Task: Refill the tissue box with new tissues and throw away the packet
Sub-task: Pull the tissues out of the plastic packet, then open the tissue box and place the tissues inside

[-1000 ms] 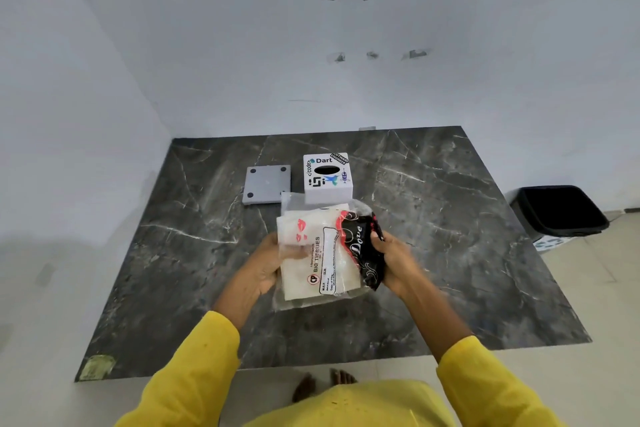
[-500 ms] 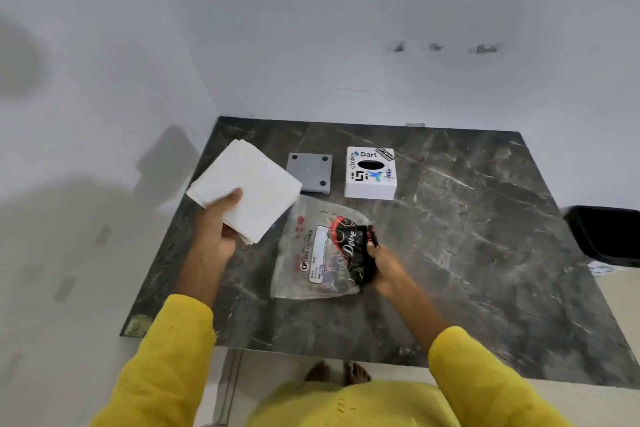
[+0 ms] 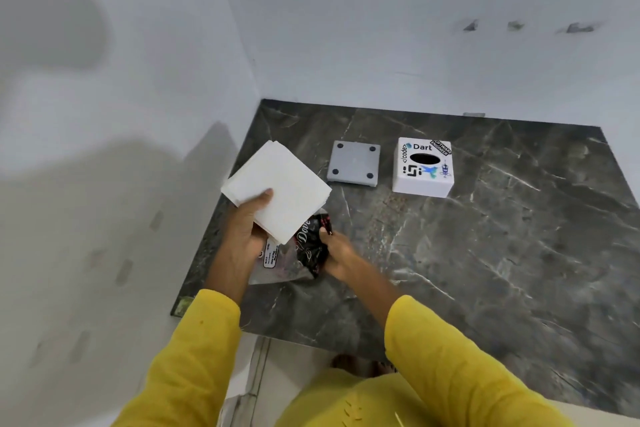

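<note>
My left hand (image 3: pixel 247 224) grips a square stack of white tissues (image 3: pixel 277 189), held above the near left part of the dark marble table (image 3: pixel 485 253). Partly under the stack lies the clear plastic packet (image 3: pixel 304 250) with a black and red printed end, and my right hand (image 3: pixel 337 255) pinches that end. The white tissue box (image 3: pixel 422 166), covered with stickers and showing a dark oval slot on top, stands farther back on the table. Its grey base plate (image 3: pixel 354 163) lies beside it on the left, feet up.
White walls close the table on the left and at the back. The table's near edge runs just in front of my yellow sleeves, and the pale floor and my feet show below it.
My left hand pulled the tissue stack out of the packet and has brought it back over the packet. The packet lies flattened in my right hand. The view swung left, so the black bin left the frame.
</note>
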